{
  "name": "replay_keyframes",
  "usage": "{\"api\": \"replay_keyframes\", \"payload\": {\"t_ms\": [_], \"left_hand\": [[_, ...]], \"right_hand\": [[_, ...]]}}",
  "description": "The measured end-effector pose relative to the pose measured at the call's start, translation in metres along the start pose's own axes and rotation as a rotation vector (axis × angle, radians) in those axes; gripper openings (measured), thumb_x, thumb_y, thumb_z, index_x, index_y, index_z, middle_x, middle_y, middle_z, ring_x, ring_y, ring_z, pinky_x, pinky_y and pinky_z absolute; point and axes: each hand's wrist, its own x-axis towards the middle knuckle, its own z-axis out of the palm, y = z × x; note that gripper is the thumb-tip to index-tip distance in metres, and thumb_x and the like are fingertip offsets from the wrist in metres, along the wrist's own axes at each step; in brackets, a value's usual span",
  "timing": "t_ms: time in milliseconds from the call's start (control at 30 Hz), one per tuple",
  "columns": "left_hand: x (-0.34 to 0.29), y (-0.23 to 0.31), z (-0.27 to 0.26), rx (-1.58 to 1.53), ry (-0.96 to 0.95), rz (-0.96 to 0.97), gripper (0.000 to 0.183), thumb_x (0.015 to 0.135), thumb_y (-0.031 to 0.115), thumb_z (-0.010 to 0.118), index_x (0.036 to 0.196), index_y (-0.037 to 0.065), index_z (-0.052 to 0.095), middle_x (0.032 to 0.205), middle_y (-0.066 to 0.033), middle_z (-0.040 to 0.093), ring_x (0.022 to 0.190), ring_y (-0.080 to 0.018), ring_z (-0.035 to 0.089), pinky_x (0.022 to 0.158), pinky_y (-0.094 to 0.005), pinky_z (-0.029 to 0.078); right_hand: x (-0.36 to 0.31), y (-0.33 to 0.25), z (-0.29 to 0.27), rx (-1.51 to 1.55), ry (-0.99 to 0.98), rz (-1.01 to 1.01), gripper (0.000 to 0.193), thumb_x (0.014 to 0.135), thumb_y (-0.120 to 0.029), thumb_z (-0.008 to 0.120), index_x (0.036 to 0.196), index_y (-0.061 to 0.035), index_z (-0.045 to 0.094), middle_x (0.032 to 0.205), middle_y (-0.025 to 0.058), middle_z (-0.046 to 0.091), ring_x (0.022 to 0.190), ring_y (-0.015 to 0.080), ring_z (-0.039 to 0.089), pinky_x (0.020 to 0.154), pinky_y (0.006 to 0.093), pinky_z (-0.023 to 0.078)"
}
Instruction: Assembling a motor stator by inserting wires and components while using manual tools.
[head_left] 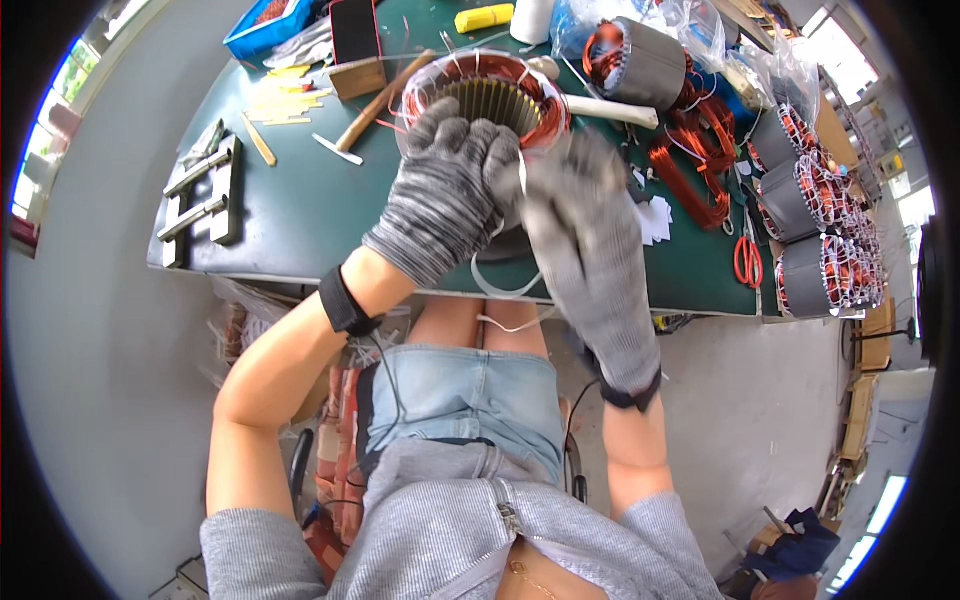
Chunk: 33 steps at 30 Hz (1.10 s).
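A motor stator [480, 95] with copper windings round its slotted core sits on the green table in front of me. My left hand [440, 190], in a grey striped knitted glove, is closed over its near rim with the fingers curled toward the bore. Just right of it, my right hand [580, 210], in a grey glove, is raised beside the near right rim. Its fingers are smeared by motion, so their grip is hidden from me. A narrow white tape [505, 292] hangs in a loop below the hands at the table edge, and part of it shows between them.
Left of the stator lie a wooden-handled tool [385, 100], yellow strips [285, 100] and a metal frame [203, 205]. To the right are another stator [640, 65], loose copper coils [690, 170], red-handled scissors [747, 262] and several laced stators [820, 275]. A blue bin [268, 40] stands far left.
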Motion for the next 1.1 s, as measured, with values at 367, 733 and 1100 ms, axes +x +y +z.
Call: {"api": "replay_keyframes", "payload": {"t_ms": [367, 733, 1100], "left_hand": [[0.001, -0.002, -0.02, -0.099, -0.056, 0.037, 0.039, 0.074, 0.023, 0.06, 0.107, 0.002, 0.055, 0.098, -0.0138, 0.055, 0.094, -0.033, 0.052, 0.096, -0.048, 0.033], [0.003, -0.01, -0.015, -0.24, -0.027, -0.042, 0.035, 0.072, 0.012, 0.069, 0.103, 0.0, 0.057, 0.095, -0.0133, 0.057, 0.093, -0.0326, 0.049, 0.088, -0.0432, 0.037], [0.004, -0.035, -0.026, -0.224, -0.057, 0.029, 0.037, 0.067, 0.019, 0.072, 0.099, 0.004, 0.061, 0.095, -0.0137, 0.06, 0.096, -0.0365, 0.052, 0.09, -0.0468, 0.037]], "right_hand": [[-0.031, 0.046, 0.062, 0.888, 0.352, 0.19, 0.026, 0.095, -0.027, 0.049, 0.085, -0.0034, 0.048, 0.065, 0.0004, 0.045, 0.051, 0.0034, 0.033, 0.045, 0.0186, 0.026], [-0.162, 0.046, -0.037, 0.081, 0.328, 0.449, 0.037, 0.094, -0.036, 0.047, 0.109, -0.0042, 0.06, 0.101, 0.0085, 0.063, 0.08, 0.0172, 0.056, 0.072, 0.0319, 0.046], [-0.185, -0.004, -0.046, -0.324, 0.022, 0.537, 0.023, 0.083, -0.006, 0.052, 0.104, -0.0035, 0.061, 0.103, 0.0176, 0.059, 0.088, 0.0334, 0.056, 0.074, 0.0412, 0.044]]}}
